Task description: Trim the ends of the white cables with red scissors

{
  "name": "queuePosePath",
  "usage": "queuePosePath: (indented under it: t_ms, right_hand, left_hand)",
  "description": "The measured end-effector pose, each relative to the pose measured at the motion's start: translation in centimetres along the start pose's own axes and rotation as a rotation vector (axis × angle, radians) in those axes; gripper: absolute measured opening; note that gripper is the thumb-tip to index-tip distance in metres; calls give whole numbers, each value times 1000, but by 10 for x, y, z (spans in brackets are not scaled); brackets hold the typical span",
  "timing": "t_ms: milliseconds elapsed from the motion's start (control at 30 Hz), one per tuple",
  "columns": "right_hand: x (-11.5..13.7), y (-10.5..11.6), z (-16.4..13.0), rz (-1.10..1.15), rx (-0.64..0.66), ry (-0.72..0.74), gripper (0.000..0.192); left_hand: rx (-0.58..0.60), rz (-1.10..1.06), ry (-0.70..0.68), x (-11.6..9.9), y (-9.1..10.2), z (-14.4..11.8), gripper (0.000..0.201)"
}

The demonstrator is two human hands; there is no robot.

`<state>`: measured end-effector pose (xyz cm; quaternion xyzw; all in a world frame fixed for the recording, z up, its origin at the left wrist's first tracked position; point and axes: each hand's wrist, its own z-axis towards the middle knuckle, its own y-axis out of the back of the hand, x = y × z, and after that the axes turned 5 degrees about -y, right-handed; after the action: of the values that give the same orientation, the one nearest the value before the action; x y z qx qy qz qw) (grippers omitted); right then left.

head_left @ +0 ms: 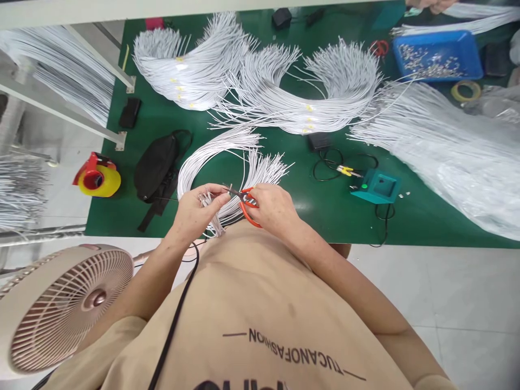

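Note:
My left hand [203,211] is closed on several white wires, whose short ends stick out between its fingers. Wrapped around the orange-handled scissors [249,208] is my right hand [274,208]. The dark blades point left and reach the wire tip pinched between my left thumb and forefinger; whether they touch it I cannot tell. A curved bundle of white wires [203,160] lies on the green table just beyond both hands, its loose ends fanning to the right. Part of this bundle is hidden behind my hands.
Larger wire bundles [195,70] lie at the back. A blue tray [439,54] holds small parts. To the right are a teal device [376,187] with cables and plastic-covered wires [447,141]. A tape dispenser [97,176], black bag [156,165] and fan [73,309] are left. Another person's hand [433,5] shows.

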<state>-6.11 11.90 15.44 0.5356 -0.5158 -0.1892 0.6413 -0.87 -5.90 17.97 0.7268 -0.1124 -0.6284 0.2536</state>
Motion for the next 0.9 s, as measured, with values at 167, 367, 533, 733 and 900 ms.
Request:
queuePosePath:
  t_ms: [167,367,533,733,900]
  right_hand:
    - [0,2,-1,6,29,-15,29]
    - [5,9,-5,-51,39,-49,28]
    - [6,9,-6,-46,70,-72,29]
    - [3,4,-5,-33,68,-78,27]
    - [-1,2,-3,211,30,-72,26]
  left_hand:
    - [72,-47,83,-5,3,2,25]
    - [-14,-34,72,-5,-3,0,23]
    - [-64,-69,77,-4,-8,-3,24]
    - [-20,-33,55,-2,-8,-4,26]
    - [-10,-40,56,-3,-7,-5,25]
